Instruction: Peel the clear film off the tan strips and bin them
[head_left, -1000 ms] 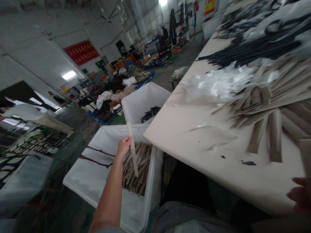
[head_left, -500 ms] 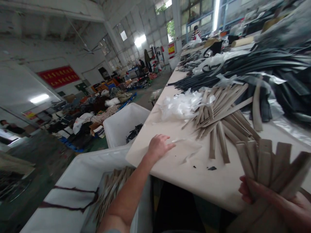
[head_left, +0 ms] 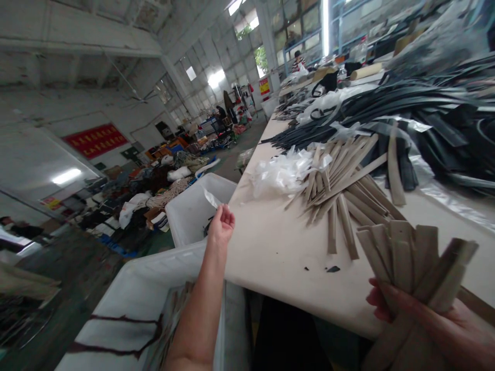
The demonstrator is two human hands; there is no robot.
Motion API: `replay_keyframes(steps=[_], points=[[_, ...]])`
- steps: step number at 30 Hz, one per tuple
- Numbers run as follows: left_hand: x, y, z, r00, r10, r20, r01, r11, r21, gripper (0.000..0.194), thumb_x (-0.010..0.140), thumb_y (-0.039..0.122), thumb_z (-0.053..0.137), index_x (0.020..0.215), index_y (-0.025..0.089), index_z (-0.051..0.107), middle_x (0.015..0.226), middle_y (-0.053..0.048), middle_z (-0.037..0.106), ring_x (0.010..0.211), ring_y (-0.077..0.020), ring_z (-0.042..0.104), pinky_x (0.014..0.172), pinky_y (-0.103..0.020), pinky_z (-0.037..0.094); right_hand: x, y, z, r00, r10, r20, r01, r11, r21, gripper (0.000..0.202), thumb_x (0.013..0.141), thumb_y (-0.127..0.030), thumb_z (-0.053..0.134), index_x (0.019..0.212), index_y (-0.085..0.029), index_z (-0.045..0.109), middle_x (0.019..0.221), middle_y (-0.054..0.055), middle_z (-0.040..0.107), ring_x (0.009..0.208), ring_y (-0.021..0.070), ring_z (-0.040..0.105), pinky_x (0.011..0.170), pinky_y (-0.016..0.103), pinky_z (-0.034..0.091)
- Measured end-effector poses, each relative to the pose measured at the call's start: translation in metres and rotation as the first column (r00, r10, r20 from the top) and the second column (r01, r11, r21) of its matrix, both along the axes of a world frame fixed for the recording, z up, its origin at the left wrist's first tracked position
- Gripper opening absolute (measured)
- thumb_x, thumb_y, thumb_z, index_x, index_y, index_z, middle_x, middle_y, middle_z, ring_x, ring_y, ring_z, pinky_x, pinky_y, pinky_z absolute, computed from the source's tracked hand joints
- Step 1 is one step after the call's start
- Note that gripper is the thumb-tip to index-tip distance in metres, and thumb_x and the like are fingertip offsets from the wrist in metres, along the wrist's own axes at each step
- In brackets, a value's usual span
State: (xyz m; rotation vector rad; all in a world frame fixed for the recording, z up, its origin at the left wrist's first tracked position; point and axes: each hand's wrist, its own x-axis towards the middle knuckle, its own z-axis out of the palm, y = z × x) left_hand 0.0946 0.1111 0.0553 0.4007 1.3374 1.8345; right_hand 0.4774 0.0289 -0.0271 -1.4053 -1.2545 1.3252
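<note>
My left hand (head_left: 221,225) is raised over the table's left edge, fingers pinched on a small clear plastic wrapper (head_left: 212,197). My right hand (head_left: 390,305) at the lower right grips a fanned bunch of tan strips (head_left: 410,256). More tan strips (head_left: 340,180) lie spread on the cream table (head_left: 278,252), next to a heap of clear plastic wrappers (head_left: 284,172). Below my left arm a white bin (head_left: 131,304) holds tan strips.
A second white bin (head_left: 193,208) with dark items stands beyond the first. Black straps (head_left: 417,108) pile up across the far right of the table. Goods and bags cover the floor at the left. People stand far back in the hall.
My left hand dropped a tan strip into the bin, reached onto the table, and now lifts a clear wrapper off its edge. The view swung right, bringing my right hand's bunch into sight.
</note>
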Motion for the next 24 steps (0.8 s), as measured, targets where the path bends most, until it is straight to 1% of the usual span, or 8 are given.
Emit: replay_keyframes(steps=[3, 6, 8, 10, 12, 15, 19, 24], points=[[0.033, -0.037, -0.03, 0.972, 0.019, 0.234, -0.012, 0.999, -0.031, 0.022, 0.094, 0.012, 0.049, 0.076, 0.013, 0.062, 0.067, -0.001, 0.066, 0.057, -0.0055, 0.062, 0.062, -0.017, 0.054, 0.0, 0.002, 0.0, 0.993, 0.089, -0.074, -0.099, 0.985, -0.139, 0.054, 0.065, -0.074, 0.065, 0.079, -0.023, 0.075, 0.081, 0.015, 0.073, 0.065, 0.0304, 0.069, 0.059, 0.036, 0.059], [0.074, -0.064, -0.048, 0.913, 0.013, 0.407, 0.007, 0.999, -0.046, 0.023, 0.094, 0.012, 0.048, 0.076, 0.012, 0.06, 0.071, -0.002, 0.067, 0.062, -0.0066, 0.065, 0.062, -0.017, 0.055, -0.009, -0.001, 0.012, 0.984, 0.173, 0.052, -0.169, 0.983, -0.075, 0.06, 0.067, -0.077, 0.055, 0.075, -0.021, 0.074, 0.072, 0.012, 0.071, 0.063, 0.0272, 0.067, 0.057, 0.034, 0.056], [0.096, -0.073, -0.045, 0.836, -0.007, 0.549, 0.024, 0.999, -0.025, 0.022, 0.094, 0.013, 0.048, 0.075, 0.011, 0.059, 0.073, -0.003, 0.067, 0.065, -0.0075, 0.066, 0.061, -0.016, 0.056, -0.021, -0.005, 0.023, 0.963, 0.239, 0.124, -0.235, 0.971, -0.047, 0.061, 0.07, -0.075, 0.049, 0.071, -0.019, 0.072, 0.065, 0.011, 0.068, 0.062, 0.0256, 0.066, 0.056, 0.032, 0.053], [0.112, -0.076, -0.036, 0.745, -0.047, 0.665, 0.052, 0.999, 0.013, 0.02, 0.095, 0.014, 0.048, 0.078, 0.011, 0.059, 0.074, -0.003, 0.067, 0.067, -0.009, 0.067, 0.06, -0.017, 0.056, -0.034, -0.009, 0.032, 0.947, 0.276, 0.164, -0.274, 0.961, -0.037, 0.058, 0.071, -0.07, 0.047, 0.069, -0.017, 0.071, 0.059, 0.009, 0.066, 0.058, 0.0241, 0.064, 0.055, 0.032, 0.051], [0.125, -0.077, -0.027, 0.704, -0.085, 0.705, 0.087, 0.996, 0.034, 0.017, 0.094, 0.015, 0.049, 0.081, 0.01, 0.059, 0.075, -0.004, 0.066, 0.069, -0.011, 0.067, 0.061, -0.02, 0.057, -0.046, -0.013, 0.037, 0.941, 0.294, 0.167, -0.295, 0.955, -0.024, 0.054, 0.072, -0.066, 0.047, 0.068, -0.017, 0.069, 0.057, 0.008, 0.065, 0.056, 0.0229, 0.063, 0.054, 0.031, 0.051], [0.141, -0.078, -0.021, 0.707, -0.114, 0.698, 0.135, 0.991, 0.026, 0.012, 0.092, 0.018, 0.053, 0.085, 0.011, 0.059, 0.08, -0.005, 0.066, 0.072, -0.0132, 0.068, 0.065, -0.024, 0.058, -0.058, -0.016, 0.036, 0.938, 0.321, 0.13, -0.324, 0.946, -0.003, 0.046, 0.075, -0.06, 0.049, 0.069, -0.018, 0.065, 0.059, 0.006, 0.066, 0.056, 0.0218, 0.064, 0.054, 0.029, 0.051], [0.158, -0.08, -0.023, 0.732, -0.152, 0.664, 0.166, 0.985, 0.042, 0.012, 0.091, 0.023, 0.057, 0.084, 0.015, 0.061, 0.088, -0.005, 0.066, 0.078, -0.0132, 0.067, 0.068, -0.023, 0.056, -0.065, -0.018, 0.026, 0.93, 0.348, 0.118, -0.355, 0.934, 0.04, 0.034, 0.08, -0.05, 0.048, 0.071, -0.019, 0.061, 0.061, 0.003, 0.068, 0.058, 0.0205, 0.066, 0.057, 0.028, 0.051], [0.169, -0.08, -0.025, 0.735, -0.213, 0.643, 0.223, 0.973, 0.066, 0.011, 0.084, 0.027, 0.066, 0.081, 0.017, 0.064, 0.091, -0.005, 0.067, 0.079, -0.0138, 0.066, 0.074, -0.025, 0.055, -0.068, -0.019, 0.016, 0.925, 0.348, 0.155, -0.361, 0.931, 0.061, 0.03, 0.083, -0.045, 0.046, 0.073, -0.02, 0.059, 0.063, 0.003, 0.068, 0.059, 0.0201, 0.066, 0.057, 0.028, 0.05]])
